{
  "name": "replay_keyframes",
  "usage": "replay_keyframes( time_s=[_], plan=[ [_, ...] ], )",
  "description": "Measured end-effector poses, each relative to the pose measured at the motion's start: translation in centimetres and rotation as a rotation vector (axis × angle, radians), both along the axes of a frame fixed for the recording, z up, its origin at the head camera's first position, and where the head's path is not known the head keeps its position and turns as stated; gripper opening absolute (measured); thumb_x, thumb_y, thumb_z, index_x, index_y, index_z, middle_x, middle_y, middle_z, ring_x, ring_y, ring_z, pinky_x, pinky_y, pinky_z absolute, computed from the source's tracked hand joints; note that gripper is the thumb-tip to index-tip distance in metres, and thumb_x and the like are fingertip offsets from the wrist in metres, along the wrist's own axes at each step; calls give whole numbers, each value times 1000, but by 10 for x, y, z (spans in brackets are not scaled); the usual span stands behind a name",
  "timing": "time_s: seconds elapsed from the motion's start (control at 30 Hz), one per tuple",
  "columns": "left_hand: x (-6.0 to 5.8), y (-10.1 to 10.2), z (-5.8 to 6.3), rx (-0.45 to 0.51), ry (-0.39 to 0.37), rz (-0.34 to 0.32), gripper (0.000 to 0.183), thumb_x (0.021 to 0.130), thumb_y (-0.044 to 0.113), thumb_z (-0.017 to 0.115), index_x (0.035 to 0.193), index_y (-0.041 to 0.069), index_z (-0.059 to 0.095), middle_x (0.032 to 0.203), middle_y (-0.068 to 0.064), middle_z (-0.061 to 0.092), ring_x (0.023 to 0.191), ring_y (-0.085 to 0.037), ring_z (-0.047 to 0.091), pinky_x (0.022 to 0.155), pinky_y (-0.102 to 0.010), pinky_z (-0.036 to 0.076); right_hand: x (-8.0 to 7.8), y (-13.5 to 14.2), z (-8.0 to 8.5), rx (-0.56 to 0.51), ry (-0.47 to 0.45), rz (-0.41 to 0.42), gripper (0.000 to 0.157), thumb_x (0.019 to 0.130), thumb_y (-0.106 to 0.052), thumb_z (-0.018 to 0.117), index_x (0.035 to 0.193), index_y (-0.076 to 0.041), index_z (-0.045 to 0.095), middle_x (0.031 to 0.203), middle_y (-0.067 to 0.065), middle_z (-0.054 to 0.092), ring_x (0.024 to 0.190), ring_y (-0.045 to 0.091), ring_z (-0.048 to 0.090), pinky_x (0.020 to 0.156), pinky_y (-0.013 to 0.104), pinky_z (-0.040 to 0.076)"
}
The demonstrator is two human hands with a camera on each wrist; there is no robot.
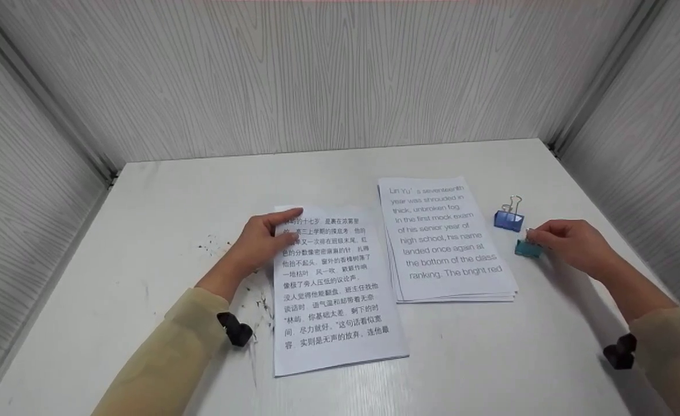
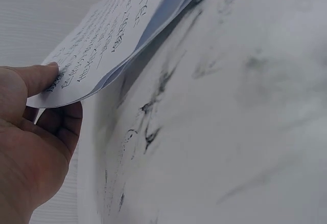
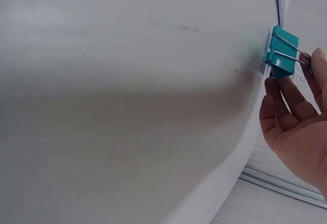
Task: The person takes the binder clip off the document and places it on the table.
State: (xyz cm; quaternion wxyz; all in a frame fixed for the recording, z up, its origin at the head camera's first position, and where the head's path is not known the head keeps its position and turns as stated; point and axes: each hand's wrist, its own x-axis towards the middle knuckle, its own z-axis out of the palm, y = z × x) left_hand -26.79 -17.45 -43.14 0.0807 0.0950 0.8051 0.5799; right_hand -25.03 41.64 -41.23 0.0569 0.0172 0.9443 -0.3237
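Observation:
My left hand (image 1: 267, 237) pinches the upper left edge of a stack of paper (image 1: 334, 300) printed with Chinese text. In the left wrist view the thumb lies on top of the sheets (image 2: 110, 45), with curled fingers underneath, and that edge is lifted off the table. On the right, my right hand (image 1: 576, 245) pinches the wire handles of a teal binder clip (image 3: 283, 50) between thumb and finger. A blue binder clip (image 1: 508, 221) rests on the table just beyond it, its wire handles upward. Between the hands lies a second stack of paper (image 1: 443, 242) with English text.
The white table (image 1: 201, 190) carries dark smudges (image 1: 264, 300) left of the Chinese stack. Grey wood-grain panels (image 1: 328, 75) stand behind the table and on both sides. A small black device (image 1: 236, 329) is strapped at the left wrist, another (image 1: 621, 351) at the right.

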Motion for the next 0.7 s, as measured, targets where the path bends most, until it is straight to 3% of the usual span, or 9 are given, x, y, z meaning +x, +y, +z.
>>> replay_keyframes(
  time_s=[0.27, 0.47, 0.57, 0.7],
  plan=[
    [-3, 4, -3, -31, -19, 2, 51, 92, 14, 68, 139, 30, 56, 134, 5, 58, 97, -18, 67, 78, -32, 55, 1, 4, -5, -11, 30, 12, 49, 93, -55, 57, 113, -12, 71, 104, 10, 64, 93, 25, 47, 62, 27, 44],
    [-5, 8, -5, -43, -23, -16, 53, 94, 13, 65, 143, 27, 52, 132, 2, 59, 94, -19, 67, 85, -31, 52, 0, 6, -5, 6, 16, -2, 55, 92, -58, 55, 122, -14, 66, 117, 11, 63, 101, 27, 49, 71, 27, 48],
    [-6, 8, -6, -43, -21, -28, 54, 95, 12, 64, 145, 27, 49, 129, -1, 61, 88, -23, 68, 85, -33, 51, 0, 3, -1, 17, 16, -24, 61, 90, -62, 54, 128, -15, 62, 127, 12, 59, 112, 32, 49, 83, 37, 49],
    [-7, 8, -4, -128, -1, -12, 59, 93, 18, 67, 146, 33, 46, 137, 1, 56, 100, -21, 65, 94, -36, 47, 2, -9, 10, 29, 78, -44, 68, 90, -64, 52, 134, -13, 56, 136, 18, 53, 124, 41, 45, 92, 54, 47]
  ],
)
